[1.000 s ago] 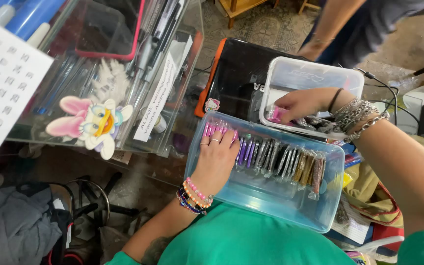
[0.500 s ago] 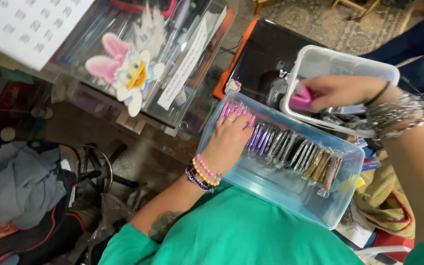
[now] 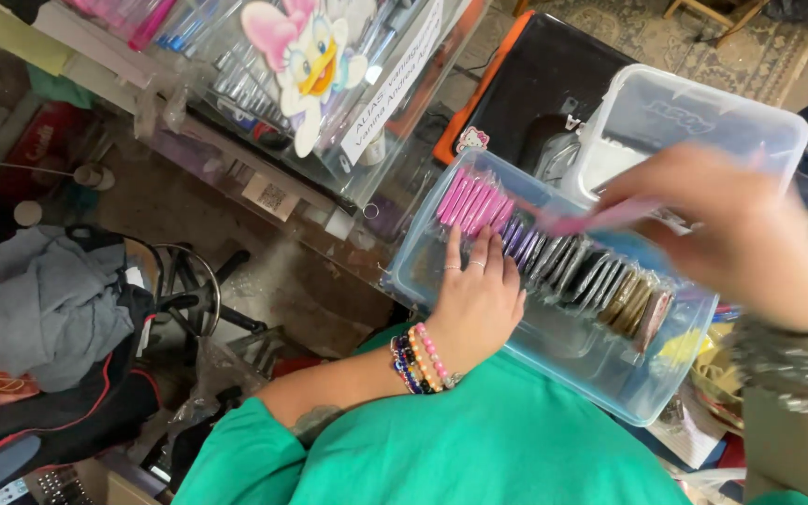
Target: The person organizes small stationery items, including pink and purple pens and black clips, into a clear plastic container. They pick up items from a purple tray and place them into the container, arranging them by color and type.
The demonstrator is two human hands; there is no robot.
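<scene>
While the left hand lay flat in the clear blue plastic bin at the centre of the frame, fingers spread and gripping nothing, its fingertips rested against the row of upright packets, just below the pink ones. The right hand, blurred at the right of the frame, pinched a thin pink packet between thumb and fingers, just above the row. Behind it, at the upper right, stood a white tub. To my eye, slotting the packet in cleanly called for the left fingers to part the row at the pink end and hold the gap, so the packet could go in edge first, upright, beside its own colour, without tipping its neighbours.
</scene>
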